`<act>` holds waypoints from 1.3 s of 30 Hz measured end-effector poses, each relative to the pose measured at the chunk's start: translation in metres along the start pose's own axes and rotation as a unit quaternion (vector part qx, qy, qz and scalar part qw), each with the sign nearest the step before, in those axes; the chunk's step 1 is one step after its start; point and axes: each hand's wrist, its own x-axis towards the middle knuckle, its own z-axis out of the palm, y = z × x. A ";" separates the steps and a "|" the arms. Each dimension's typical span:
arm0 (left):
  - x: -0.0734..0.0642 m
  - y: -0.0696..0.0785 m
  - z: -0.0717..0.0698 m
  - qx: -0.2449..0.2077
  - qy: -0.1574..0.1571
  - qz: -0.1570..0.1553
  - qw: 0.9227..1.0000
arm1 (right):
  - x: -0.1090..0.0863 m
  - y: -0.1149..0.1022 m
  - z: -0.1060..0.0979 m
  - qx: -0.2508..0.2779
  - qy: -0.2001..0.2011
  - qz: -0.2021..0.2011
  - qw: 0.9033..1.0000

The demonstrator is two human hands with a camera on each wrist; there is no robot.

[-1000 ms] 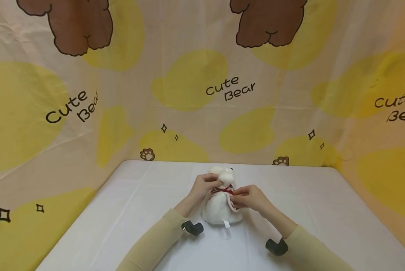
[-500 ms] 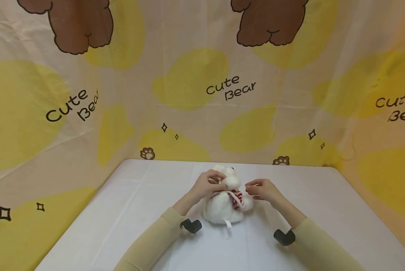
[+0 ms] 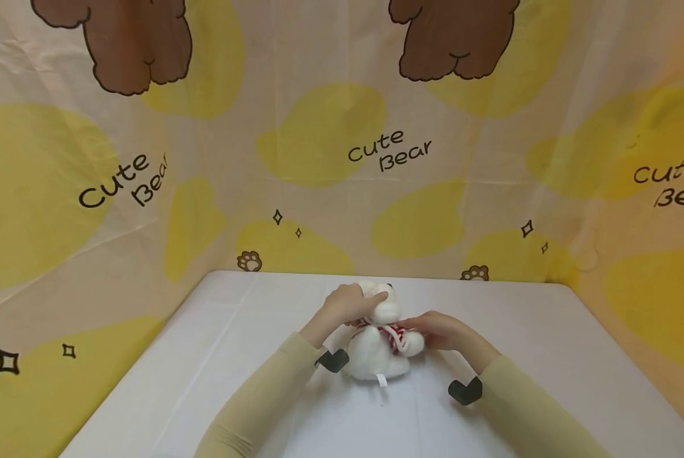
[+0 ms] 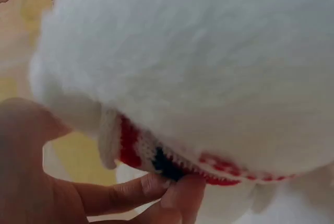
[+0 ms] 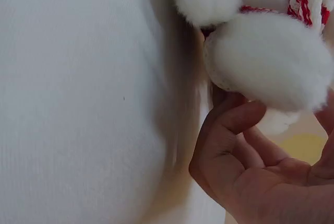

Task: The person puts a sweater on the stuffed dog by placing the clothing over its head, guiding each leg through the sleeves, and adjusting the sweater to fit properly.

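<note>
A white plush toy (image 3: 370,353) sits on the table with its back to the head camera, a white tag (image 3: 381,380) at its base. Around its upper body is a red, white and navy knitted vest (image 4: 141,145). My left hand (image 3: 344,304) is at the toy's head and neck; in the left wrist view its fingertips (image 4: 185,195) pinch the vest's edge. A furry paw (image 5: 271,59) sticks out through the vest's pale trim. Around that paw, in the right wrist view, my right hand (image 5: 245,156) has curled fingers, with its thumb at the frame's right edge.
The white table (image 3: 250,318) extends around the toy. Behind it and along the sides hang curtains (image 3: 319,140) printed with bears and yellow patches. A black camera mount (image 3: 466,390) sits at my right wrist, another mount (image 3: 333,360) at my left.
My right hand left the vest, moved out to the right, then came back to the paw, which now pokes out. My left hand shifted slightly and turned over at the toy's neck.
</note>
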 end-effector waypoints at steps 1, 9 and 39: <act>0.000 0.001 -0.001 -0.007 -0.013 -0.001 1.000 | 0.000 0.001 0.001 0.011 -0.004 0.007 1.000; 0.005 -0.001 -0.003 -0.083 -0.083 0.021 0.993 | -0.006 0.003 0.007 0.068 -0.015 0.023 0.997; 0.001 -0.032 0.042 -0.347 0.055 0.150 0.924 | -0.034 0.008 0.016 -0.136 0.311 -0.229 0.912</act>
